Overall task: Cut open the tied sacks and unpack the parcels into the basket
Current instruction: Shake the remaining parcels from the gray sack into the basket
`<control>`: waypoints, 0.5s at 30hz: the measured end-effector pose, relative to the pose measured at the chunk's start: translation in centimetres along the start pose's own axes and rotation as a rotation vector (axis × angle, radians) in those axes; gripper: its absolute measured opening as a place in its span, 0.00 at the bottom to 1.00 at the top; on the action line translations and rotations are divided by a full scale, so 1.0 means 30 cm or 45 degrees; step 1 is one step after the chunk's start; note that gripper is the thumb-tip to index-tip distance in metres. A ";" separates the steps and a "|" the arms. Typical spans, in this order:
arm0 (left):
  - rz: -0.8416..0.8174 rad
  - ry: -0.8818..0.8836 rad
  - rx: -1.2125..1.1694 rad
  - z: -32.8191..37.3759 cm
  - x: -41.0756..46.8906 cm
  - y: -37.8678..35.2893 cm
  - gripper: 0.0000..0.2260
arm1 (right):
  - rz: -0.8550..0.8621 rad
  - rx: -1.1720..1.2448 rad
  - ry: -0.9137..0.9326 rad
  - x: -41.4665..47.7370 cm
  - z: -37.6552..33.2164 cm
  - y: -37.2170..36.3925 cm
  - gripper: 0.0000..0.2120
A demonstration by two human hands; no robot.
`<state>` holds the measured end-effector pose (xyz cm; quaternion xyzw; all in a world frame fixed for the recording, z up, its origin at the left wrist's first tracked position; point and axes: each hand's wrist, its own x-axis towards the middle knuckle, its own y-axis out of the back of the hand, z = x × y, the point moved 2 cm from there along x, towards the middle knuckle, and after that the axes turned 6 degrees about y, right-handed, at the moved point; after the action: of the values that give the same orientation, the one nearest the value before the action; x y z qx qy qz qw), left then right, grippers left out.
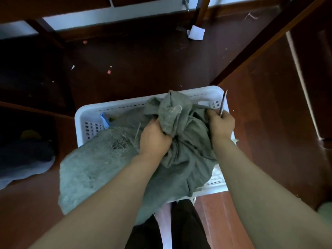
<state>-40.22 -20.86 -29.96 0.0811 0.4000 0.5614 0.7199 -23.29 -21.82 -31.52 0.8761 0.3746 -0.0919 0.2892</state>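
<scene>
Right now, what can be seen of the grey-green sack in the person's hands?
The grey-green sack looks like coarse woven fabric, crumpled and bunched, with what looks like a pale loop of string near its top. It lies in the white plastic basket and spills over the near rim. The left hand grips one fold; the right hand grips another while holding a thin blade.

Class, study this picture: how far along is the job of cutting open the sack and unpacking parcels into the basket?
Done: the sack lies over the white basket, with frayed strands loose, so cutting may have begun. In hand: the left hand and right hand grip the bunched cloth; the right also holds a cutting tool. To do: no parcel clearly shows unpacked.
</scene>
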 end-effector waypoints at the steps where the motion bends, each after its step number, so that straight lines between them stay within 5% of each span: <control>1: 0.004 0.022 -0.016 -0.011 0.011 0.004 0.07 | -0.090 0.141 0.001 -0.008 -0.026 0.005 0.07; 4: -0.020 0.126 -0.075 -0.026 0.053 0.036 0.08 | -0.733 0.501 0.056 -0.093 -0.111 0.018 0.23; 7: -0.219 0.492 -0.447 -0.007 0.049 0.071 0.13 | -1.181 0.216 0.227 -0.175 -0.074 -0.016 0.44; 9: -0.379 0.718 -0.705 0.012 0.031 0.106 0.16 | -1.114 -0.069 0.291 -0.186 -0.019 -0.066 0.48; 11: -0.487 0.792 -0.860 0.019 0.014 0.144 0.18 | -0.917 -0.282 0.428 -0.186 -0.004 -0.128 0.35; 15: -0.279 0.556 -0.745 -0.050 -0.042 0.224 0.13 | -0.759 -0.424 0.476 -0.212 0.000 -0.220 0.19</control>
<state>-46.28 -20.07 -26.55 -0.2926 0.3730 0.5757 0.6662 -32.44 -22.02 -32.00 0.6716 0.6688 0.0512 0.3148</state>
